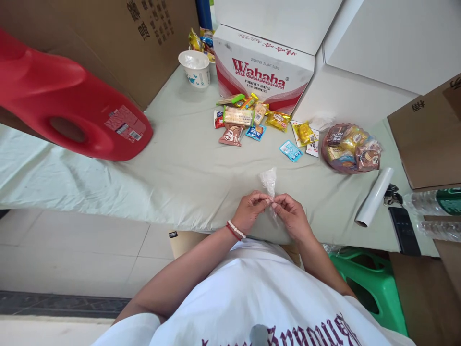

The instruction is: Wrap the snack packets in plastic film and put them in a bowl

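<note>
- Bag: a clear, crumpled plastic bag [268, 179] was just below the frame's centre, right of the midline; its neck was largely hidden by fingers, and its contents could not be made out.
- Cut off: the large red plastic jug [82, 105] by the left edge; the two clear plastic bottles [441, 228] by the right edge; the lettering on the white cloth shirt [252, 288] by the bottom edge.
- Partly hidden: the green plastic stool [392, 288], lower right, behind the table edge and shirt; the yellow wrappers at upper centre, behind the white paper cup [196, 72].
- Left hand [251, 210]: came in from lower left, fingers curled, thumb and index pinching the bag's neck; pale beaded bracelet [236, 229] at the wrist.
- Right hand [291, 215]: angled in from lower right, thumb and index pinching the same neck, fingertips almost meeting the left's.
</note>
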A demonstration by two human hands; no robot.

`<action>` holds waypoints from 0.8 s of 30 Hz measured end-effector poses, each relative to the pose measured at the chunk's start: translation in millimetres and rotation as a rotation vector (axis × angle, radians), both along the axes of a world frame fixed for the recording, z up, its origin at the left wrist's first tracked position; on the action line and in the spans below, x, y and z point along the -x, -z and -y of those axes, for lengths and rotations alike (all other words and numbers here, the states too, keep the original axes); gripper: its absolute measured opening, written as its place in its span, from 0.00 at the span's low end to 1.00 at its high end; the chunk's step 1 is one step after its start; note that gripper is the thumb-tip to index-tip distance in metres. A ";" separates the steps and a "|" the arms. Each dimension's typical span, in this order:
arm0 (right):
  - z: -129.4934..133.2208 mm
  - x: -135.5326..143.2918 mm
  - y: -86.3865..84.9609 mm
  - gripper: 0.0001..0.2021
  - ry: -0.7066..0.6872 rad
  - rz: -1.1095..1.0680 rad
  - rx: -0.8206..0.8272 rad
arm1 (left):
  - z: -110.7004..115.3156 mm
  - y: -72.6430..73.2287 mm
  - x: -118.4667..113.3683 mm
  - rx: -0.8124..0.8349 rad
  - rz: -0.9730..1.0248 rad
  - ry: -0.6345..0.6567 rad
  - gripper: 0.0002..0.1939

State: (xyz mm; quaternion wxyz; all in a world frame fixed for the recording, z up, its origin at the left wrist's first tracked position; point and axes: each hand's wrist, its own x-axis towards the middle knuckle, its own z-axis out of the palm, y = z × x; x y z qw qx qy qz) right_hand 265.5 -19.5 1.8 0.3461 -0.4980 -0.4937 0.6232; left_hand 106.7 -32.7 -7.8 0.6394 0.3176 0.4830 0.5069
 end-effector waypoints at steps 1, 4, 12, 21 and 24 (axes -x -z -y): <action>-0.5 -1.2 0.9 0.15 0.004 -0.009 0.014 | 0.1 -0.9 -0.4 0.016 0.041 0.003 0.15; -1.3 -4.8 3.5 0.15 0.007 -0.033 0.038 | -0.8 -1.4 -2.3 0.095 0.125 0.006 0.18; 1.7 -6.4 3.5 0.13 -0.031 0.013 0.001 | -8.5 -0.1 -7.3 0.141 -0.007 -0.085 0.21; 1.5 -8.0 1.7 0.13 -0.102 0.082 -0.038 | -8.1 3.9 -7.2 0.068 -0.087 -0.036 0.15; 0.2 -9.2 -3.7 0.14 0.008 0.112 -0.090 | -6.6 5.5 -5.2 0.014 -0.188 -0.041 0.14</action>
